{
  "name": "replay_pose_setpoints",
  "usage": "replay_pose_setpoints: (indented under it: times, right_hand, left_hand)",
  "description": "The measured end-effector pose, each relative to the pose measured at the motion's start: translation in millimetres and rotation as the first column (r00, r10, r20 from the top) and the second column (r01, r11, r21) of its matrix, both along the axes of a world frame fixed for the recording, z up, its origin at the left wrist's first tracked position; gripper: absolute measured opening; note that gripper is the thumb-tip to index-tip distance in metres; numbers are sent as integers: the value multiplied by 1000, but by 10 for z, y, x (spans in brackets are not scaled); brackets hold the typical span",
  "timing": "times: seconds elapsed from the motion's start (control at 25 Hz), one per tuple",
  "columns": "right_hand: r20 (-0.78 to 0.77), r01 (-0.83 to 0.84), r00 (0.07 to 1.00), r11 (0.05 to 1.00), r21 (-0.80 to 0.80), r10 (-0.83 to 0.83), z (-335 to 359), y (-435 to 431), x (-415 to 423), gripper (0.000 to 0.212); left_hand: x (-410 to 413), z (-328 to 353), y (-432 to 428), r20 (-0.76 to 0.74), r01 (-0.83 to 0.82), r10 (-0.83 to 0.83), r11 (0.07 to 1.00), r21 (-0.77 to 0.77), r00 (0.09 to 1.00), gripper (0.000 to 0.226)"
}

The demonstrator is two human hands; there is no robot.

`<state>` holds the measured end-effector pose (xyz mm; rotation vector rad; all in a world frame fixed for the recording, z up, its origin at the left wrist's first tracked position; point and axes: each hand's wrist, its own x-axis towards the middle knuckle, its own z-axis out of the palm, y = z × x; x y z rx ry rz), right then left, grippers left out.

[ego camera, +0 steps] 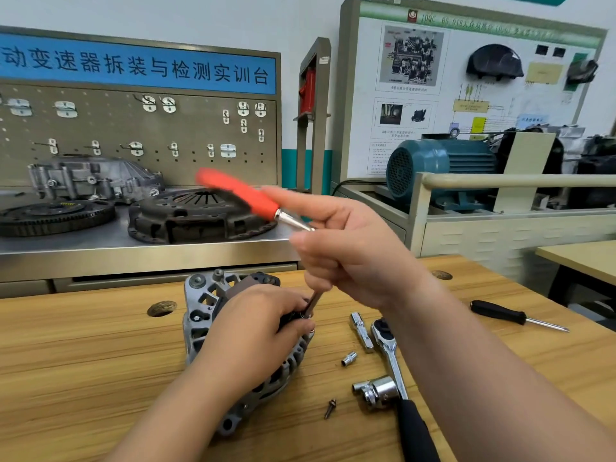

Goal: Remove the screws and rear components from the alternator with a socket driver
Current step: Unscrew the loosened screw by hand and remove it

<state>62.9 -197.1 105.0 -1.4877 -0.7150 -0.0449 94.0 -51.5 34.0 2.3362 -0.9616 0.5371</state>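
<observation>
Alternator (206,315) lies on the wooden bench (83,361), rear face turned toward the person, roughly centre-left of the view. Left hand (256,331) is closed over the rear of the housing, fingers curled round a dark rear component and pinching near the point where the tool shaft meets it; exactly what the fingertips grip is hidden.

Right hand (353,258) is raised above and to the right of the alternator, closed loosely round the steel shaft of the socket driver (240,195). Its red handle slants up and to the left and is blurred. Thumb and lower fingers wrap the shaft; the index finger is extended along it toward the handle. The wrist is bent and the forearm enters from the lower right.

Judgement: a rear fastener is being run out. To do this well, the socket should sit fully and squarely on the fastener head before turning. The shaft now leans noticeably, which invites slipping or rounding. The left hand should keep the housing from rolling and stay clear of the socket tip. Once the fastener is loose, it should be caught, not dropped.

On the bench to the right: a ratchet (393,358), an extension bar (361,331), a small socket (349,358), a large socket (378,391), one loose screw (330,408), and a black-handled screwdriver (513,315) well apart
</observation>
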Motion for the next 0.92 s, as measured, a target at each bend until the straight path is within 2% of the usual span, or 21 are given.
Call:
replay_pose_setpoints:
  times: [0.04,0.08,0.12,0.16,0.2,0.28,0.4,0.48,0.52,0.6,0.64,0.72,0.76,0.84,0.92]
  right_hand:
    - [21,178,983,980,90,-181,-60,47,0,51]
    - [29,355,930,918,177,-365,-119,96,-1,50]
    - [26,473,870,848,241,-492,-164,132,-7,50]
    - [26,520,838,813,263,-545,-186,145,-20,51]
    - [33,528,832,808,262,-554,-196,154,-33,51]
    - [73,433,890,886,170,-449,-161,155,-61,52]
    - [92,126,989,987,-104,-117,-30,91,-81,57]
    - [53,-98,992,968,-230,114,48,24,-73,60]
    - [38,-148,986,962,-232,161,64,-5,-66,59]
    - [16,-73,997,993,-97,75,29,13,-61,54]
    - [13,59,998,998,12,-59,-15,50,-56,51]
    - [-15,374,925,900,225,-381,-122,120,-44,47]
    - [-43,455,884,838,300,-465,-158,138,-44,47]
    - [-52,455,884,830,322,-465,-181,120,-50,48]
    - [8,284,957,942,180,-291,-139,90,-65,50]
  left_hand:
    - [6,-4,-9,10,-12,12,1000,-3,1000,15]
    - [11,-10,-20,19,-20,20,1000,-6,1000,13]
    - [12,-15,-31,25,-22,22,1000,-5,999,12]
    - [11,-18,-37,26,-19,20,1000,-2,999,12]
    - [11,-19,-35,25,-17,17,1000,-3,1000,11]
    - [13,-22,-15,23,-17,17,1000,-8,1000,12]
    - [20,-51,16,24,-16,17,999,-33,1000,17]
    - [13,-52,22,18,-13,13,999,-38,1000,21]
    - [16,-51,19,19,-9,10,999,-33,1000,22]
    - [18,-40,14,29,-14,14,1000,-5,999,22]
    - [20,-34,9,36,-19,19,1000,2,999,22]
    - [19,-26,-16,52,-23,23,1000,4,998,18]
    - [17,-27,-27,55,-23,23,1000,5,998,18]
    - [17,-32,-32,52,-16,15,1000,4,999,17]
    - [27,-44,-9,49,-15,15,1000,-2,999,20]
